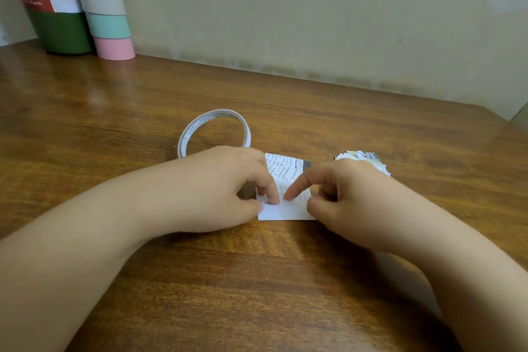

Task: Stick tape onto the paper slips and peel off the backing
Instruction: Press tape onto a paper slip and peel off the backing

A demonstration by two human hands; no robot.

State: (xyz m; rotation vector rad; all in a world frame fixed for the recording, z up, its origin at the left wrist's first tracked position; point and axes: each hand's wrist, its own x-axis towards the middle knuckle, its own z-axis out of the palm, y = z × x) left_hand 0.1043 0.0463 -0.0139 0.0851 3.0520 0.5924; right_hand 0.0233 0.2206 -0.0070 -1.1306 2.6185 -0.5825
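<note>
I see the printed paper slip (285,203) flat on the surface (143,111), left hand (228,180) pinching its 9 o'clock edge, right hand (340,188) fingertip pressing its middle, other fingers curled

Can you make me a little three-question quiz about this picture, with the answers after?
1. True or false: the tape roll lies on the wooden table behind the left hand.
2. Which fingertip presses the paper slip? A) right forefinger B) right little finger C) none
3. Fill in: a pile of paper slips lies behind the ____ hand.

Key: 1 true. 2 A; the right hand points its forefinger down onto it. 3 right.
</note>
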